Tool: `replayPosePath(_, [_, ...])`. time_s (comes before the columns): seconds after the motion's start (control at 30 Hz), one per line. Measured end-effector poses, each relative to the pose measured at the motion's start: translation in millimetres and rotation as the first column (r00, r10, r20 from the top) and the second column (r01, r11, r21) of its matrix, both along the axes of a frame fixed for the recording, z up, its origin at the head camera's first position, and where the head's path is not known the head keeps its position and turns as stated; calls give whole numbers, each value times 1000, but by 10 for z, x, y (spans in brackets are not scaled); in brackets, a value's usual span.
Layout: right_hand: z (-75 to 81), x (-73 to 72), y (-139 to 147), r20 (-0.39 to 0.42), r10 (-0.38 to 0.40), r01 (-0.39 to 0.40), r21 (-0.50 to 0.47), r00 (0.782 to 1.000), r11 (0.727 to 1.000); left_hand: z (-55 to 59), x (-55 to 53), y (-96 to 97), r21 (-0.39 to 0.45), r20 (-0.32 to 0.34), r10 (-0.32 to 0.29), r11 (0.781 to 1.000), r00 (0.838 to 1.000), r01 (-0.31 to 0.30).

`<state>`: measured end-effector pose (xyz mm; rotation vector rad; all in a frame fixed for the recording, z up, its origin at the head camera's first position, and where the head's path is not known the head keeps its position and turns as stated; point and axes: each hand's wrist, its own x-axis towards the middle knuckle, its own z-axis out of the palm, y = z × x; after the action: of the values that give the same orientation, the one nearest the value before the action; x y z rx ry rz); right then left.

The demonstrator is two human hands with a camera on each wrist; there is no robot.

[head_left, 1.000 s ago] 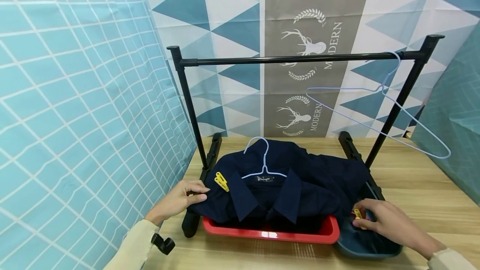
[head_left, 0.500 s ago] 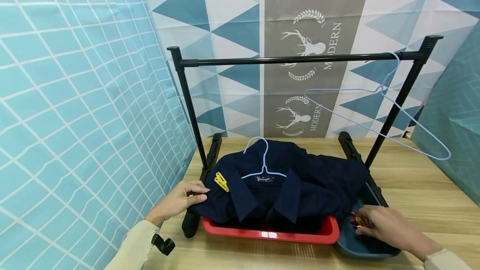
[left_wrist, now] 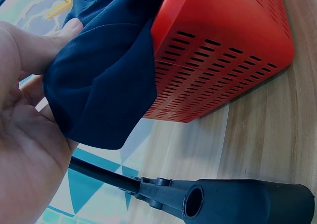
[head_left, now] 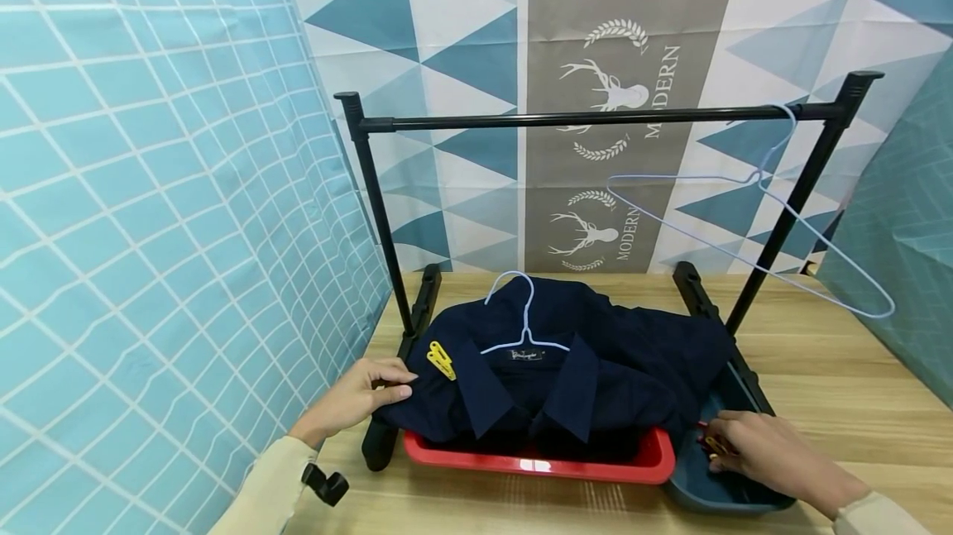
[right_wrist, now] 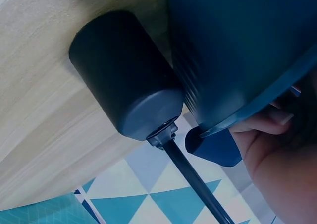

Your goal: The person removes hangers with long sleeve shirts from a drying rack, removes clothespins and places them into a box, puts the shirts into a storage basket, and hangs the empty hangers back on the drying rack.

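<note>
A navy collared shirt [head_left: 625, 353] lies draped over a red basket [head_left: 536, 467], with a pale blue wire hanger [head_left: 525, 324] inside its collar. One yellow clothespin [head_left: 441, 360] sits on the shirt's left shoulder in the head view. My left hand [head_left: 357, 394] pinches the shirt's left edge between thumb and fingers; in the left wrist view the navy cloth [left_wrist: 101, 85] hangs from that grip. My right hand [head_left: 767, 452] is down inside a dark blue basin [head_left: 700, 489], its fingers round a yellow clothespin [head_left: 716, 446]. Something dark red shows beside those fingers.
A black garment rack [head_left: 596, 118] stands over the basket and basin, its feet on the wooden table [head_left: 841, 361]. A second pale blue hanger [head_left: 759, 175] hangs at the right end of the bar. A patterned backdrop [head_left: 476, 39] stands behind.
My right hand has sunk slightly deeper and lower in the basin, and the yellow clothespin at its fingers is now more covered. The left hand and shirt have stayed put.
</note>
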<state>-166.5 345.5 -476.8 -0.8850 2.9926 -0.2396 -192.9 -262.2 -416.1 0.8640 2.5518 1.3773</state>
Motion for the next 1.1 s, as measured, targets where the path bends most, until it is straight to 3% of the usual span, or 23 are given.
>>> replayPosePath(0.4, [49,-11,40,-39,38,-40,-68,999,997,-2,11,3,-4,-7,7,1000,1000,-7])
replayPosePath(0.63, [225,-34,-37,-178,20,-43,-132,984,990,-11,9,0,2,-15,6,1000,1000,-6])
replayPosePath(0.8, [373,-11,-115,-226,-8,-41,-211,974,977,-12,6,5,2,-24,3,1000,1000,-2])
replayPosePath(1.1, [562,33,-327,-236,-61,-58,-467,970,882,15,10,24,8,-30,4,1000,1000,-4])
